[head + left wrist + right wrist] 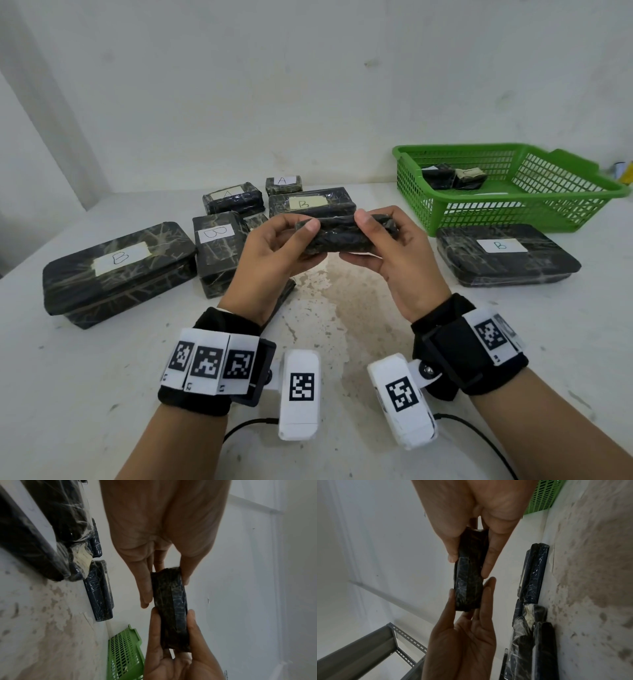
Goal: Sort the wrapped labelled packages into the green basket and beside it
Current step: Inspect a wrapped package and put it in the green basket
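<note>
Both hands hold one small dark wrapped package point(346, 234) level above the middle of the table; its label is not in sight. My left hand point(305, 241) pinches its left end, thumb on top and fingers beneath. The right hand point(363, 236) pinches the right end the same way. The wrist views show this package point(173, 609) point(469, 585) edge-on between the two hands. The green basket point(507, 205) stands at the back right with two small packages point(452, 176) inside. A flat package marked B point(503, 253) lies in front of the basket.
On the left lie a large B package point(116, 270), a B box point(219, 246), two A packages point(233, 198) point(283, 185) and another B package point(308, 204). A white wall runs behind the table point(329, 342). A grey metal rack point(368, 649) shows at the left.
</note>
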